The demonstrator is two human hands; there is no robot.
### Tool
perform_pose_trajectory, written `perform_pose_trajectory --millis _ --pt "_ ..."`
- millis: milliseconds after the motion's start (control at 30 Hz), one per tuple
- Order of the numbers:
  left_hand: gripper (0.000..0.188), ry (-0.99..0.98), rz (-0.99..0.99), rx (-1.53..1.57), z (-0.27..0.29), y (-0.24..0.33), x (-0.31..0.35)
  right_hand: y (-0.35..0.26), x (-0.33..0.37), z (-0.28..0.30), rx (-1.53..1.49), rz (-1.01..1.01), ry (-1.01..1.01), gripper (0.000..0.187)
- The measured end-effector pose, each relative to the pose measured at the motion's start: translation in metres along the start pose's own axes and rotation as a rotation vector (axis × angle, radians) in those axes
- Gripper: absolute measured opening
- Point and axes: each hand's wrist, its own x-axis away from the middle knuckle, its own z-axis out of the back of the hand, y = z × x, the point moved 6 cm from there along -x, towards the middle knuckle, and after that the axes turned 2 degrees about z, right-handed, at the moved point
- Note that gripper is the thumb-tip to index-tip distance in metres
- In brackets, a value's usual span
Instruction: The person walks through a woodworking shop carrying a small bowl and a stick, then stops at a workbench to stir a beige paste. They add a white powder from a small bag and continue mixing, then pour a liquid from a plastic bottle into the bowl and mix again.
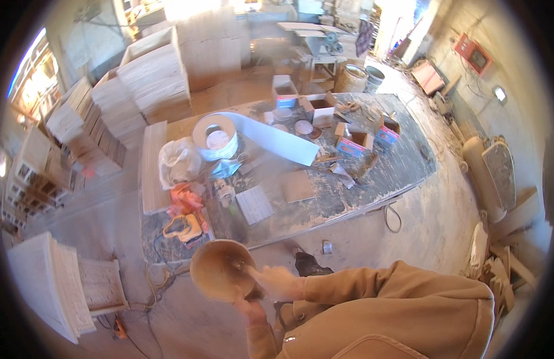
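Note:
A round, tan, bowl-shaped container (212,274) is tilted in front of me, its hollow brown inside showing. My left hand (250,309) grips it at the near lower rim, fingers closed. My right hand (278,282) reaches over the right side of the rim, fingers drawn together and tips inside. Whether those fingers hold something small is too blurred to make out. Just beyond the container, a yellow power tool (182,228) lies at the corner of the dark worktable (348,200), beside an orange-red cloth (186,200).
On the table are a large white roll (228,146) with its strip unrolled, a plastic bag (180,161), a blue mask (226,169), a sandpaper-like brown sheet (298,186) and several small boxes (353,142). Cables (154,281) cross the floor left. White panelled woodwork (52,287) stands nearby.

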Motion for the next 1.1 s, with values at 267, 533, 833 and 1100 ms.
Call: perform_pose_trajectory --millis 267,533,833,1100 --pt "0.043 -0.121 0.189 -0.076 -0.055 -0.028 -0.041 0.051 -0.017 0.064 -0.279 0.028 0.043 0.063" --pt "0.039 -0.252 0.318 -0.041 -0.176 -0.093 -0.088 0.173 -0.015 0.182 -0.524 -0.066 0.159 0.058" --pt "0.048 -0.146 0.367 -0.109 -0.255 -0.137 -0.116 0.373 0.001 0.238 -0.156 -0.186 0.469 0.035" --pt "0.045 -0.084 0.376 -0.234 -0.281 -0.150 -0.132 0.536 0.045 0.309 -0.099 -0.623 0.582 0.017"
